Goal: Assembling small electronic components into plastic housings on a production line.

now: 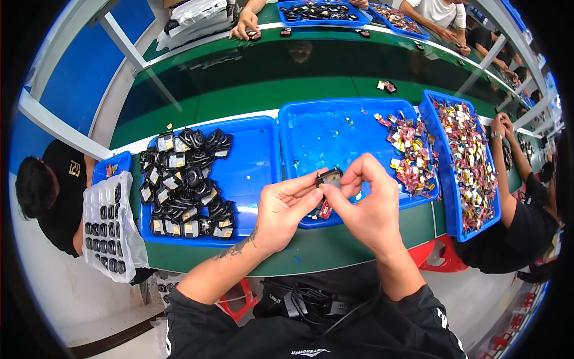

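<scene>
Above the front edge of the middle blue tray (347,106), both hands come together on a small black plastic housing (329,176) with a greyish flat face. My left hand (278,216) pinches it from the left between thumb and fingers. From the right, my right hand (372,206) presses thumb and bent fingers against it. Just below the fingertips shows a small red part (325,210); whether it hangs from the housing or lies in the tray, I cannot tell. Small red, white and yellow electronic parts (412,152) lie heaped at the tray's right end.
The left blue tray (257,179) holds piled black housings (185,179). A narrow blue tray (459,233) of red and yellow parts stands at right. Behind runs a green conveyor belt (239,102) with scattered pieces. A white blister tray (128,269) is far left. Co-workers sit around.
</scene>
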### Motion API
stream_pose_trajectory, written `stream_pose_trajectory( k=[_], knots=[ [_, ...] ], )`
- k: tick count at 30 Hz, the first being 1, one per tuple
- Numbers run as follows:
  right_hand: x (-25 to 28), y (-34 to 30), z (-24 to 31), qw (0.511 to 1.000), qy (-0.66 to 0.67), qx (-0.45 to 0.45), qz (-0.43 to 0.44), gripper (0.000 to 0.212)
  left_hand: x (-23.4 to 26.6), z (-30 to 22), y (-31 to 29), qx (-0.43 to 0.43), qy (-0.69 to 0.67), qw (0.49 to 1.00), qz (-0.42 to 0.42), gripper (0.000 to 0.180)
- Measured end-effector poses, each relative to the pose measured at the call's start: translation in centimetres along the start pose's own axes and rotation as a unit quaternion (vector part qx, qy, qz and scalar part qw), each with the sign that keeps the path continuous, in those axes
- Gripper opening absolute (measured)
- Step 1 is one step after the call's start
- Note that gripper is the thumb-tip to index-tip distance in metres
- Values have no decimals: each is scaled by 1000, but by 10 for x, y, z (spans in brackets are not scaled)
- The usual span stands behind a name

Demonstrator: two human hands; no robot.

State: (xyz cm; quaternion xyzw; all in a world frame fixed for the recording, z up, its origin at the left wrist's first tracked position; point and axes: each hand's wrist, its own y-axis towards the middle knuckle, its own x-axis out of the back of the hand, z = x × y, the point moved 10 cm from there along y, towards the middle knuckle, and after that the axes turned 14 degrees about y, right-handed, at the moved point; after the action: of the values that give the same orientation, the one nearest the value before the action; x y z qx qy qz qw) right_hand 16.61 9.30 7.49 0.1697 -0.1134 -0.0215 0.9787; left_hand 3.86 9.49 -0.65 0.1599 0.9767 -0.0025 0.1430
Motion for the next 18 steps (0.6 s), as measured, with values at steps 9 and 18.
stream_pose_trajectory(
  k=[9, 18],
  knots=[
    [14, -14, -12, 993, 93, 26, -71, 23, 2, -7, 4, -13, -57, 998, -36, 33],
    [-10, -38, 30, 977, -72, 195, 48, 21, 6, -15, 3, -13, -89, 995, -47, 28]
  ],
)
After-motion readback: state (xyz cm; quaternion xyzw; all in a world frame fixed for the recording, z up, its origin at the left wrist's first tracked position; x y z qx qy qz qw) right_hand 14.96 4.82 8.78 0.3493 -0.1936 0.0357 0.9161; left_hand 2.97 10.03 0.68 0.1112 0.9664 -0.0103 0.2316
